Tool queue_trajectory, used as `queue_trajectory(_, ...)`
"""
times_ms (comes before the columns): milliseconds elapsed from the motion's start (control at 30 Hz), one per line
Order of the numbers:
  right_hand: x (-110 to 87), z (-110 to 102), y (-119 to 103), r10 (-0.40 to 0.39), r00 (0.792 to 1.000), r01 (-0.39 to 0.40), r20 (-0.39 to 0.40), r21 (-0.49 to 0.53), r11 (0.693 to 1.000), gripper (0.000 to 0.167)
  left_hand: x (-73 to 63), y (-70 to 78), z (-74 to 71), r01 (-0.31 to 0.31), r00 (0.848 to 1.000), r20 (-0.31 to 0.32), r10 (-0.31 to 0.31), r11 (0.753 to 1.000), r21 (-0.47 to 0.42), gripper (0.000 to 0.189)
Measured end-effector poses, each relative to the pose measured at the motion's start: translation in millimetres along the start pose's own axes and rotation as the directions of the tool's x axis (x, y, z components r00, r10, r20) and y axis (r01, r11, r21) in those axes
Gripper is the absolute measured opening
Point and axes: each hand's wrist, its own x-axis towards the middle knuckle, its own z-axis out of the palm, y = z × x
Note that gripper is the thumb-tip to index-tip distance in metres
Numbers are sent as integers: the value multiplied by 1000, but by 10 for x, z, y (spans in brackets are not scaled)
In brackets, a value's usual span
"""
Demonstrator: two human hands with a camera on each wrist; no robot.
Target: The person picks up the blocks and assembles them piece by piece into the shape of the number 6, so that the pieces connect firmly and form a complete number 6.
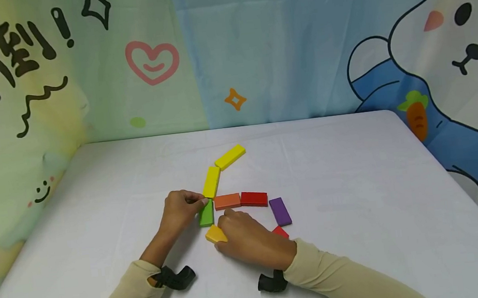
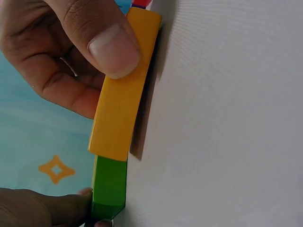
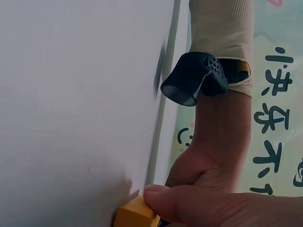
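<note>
My left hand [image 1: 180, 211] pinches the far end of a green block [image 1: 206, 214], thumb and finger at its sides. Close in front of it, my right hand [image 1: 250, 240] grips an orange-yellow block [image 1: 215, 234] that lies against the green block's near end. In the left wrist view the right thumb presses along that orange-yellow block [image 2: 116, 109], and the green block [image 2: 110, 182] continues from its end. The right wrist view catches only a corner of the orange-yellow block [image 3: 135, 215] under the thumb. Part of this block is hidden by the right hand in the head view.
Two yellow blocks [image 1: 212, 182] run away from the green one. An orange block [image 1: 227, 201], a red block [image 1: 254, 199] and a purple block [image 1: 280, 211] curve to the right. Another red block [image 1: 280, 232] is partly behind the right hand. All lie on a white table [image 1: 356, 180].
</note>
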Motion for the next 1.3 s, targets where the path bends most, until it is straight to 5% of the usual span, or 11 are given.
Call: queue_trajectory(1300, 6, 17, 11, 90, 996, -88, -26, 65, 994, 31, -4, -52, -8, 7, 1000, 20, -7, 999, -32, 16)
